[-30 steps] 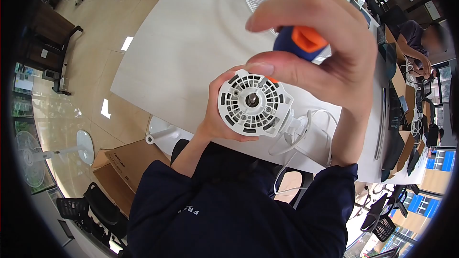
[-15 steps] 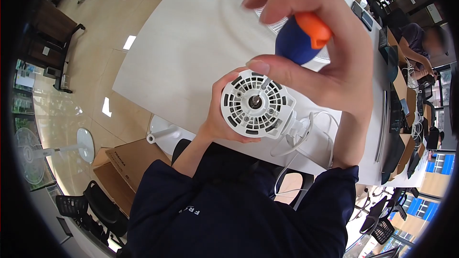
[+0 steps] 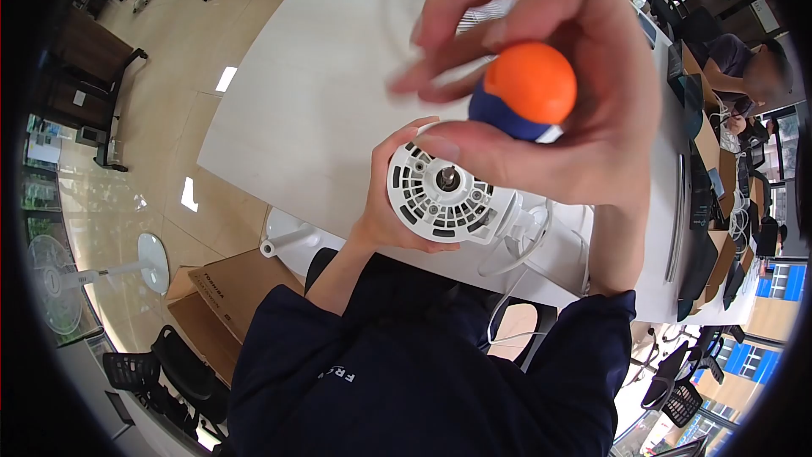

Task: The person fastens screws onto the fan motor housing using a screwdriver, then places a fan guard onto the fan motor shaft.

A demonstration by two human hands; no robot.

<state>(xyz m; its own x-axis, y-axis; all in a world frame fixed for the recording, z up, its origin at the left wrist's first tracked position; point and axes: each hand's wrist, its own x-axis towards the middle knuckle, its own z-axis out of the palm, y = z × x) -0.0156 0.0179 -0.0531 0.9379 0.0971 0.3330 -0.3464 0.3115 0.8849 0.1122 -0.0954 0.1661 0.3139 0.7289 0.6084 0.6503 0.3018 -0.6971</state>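
My left hand is wrapped around the side of a white fan motor housing, with its slotted round face and metal shaft turned up toward me. Above the housing's upper right edge, my right hand curls around a screwdriver with an orange and dark blue handle. The thumb lies along the handle's near side, while the other fingers are loosely bent and blurred. The handle's end points at me, and the hand hides the blade and its tip. A white cord runs from the housing's right side.
A white fan grille lies on the white table behind my right hand. Below the table's left edge are a white stand base and a cardboard box. Another person sits at the far right, near open boxes.
My right hand has turned and shifted slightly left, so the screwdriver handle's orange end now faces me. The blade beside the housing is now covered. My left hand and the housing stay nearly still.
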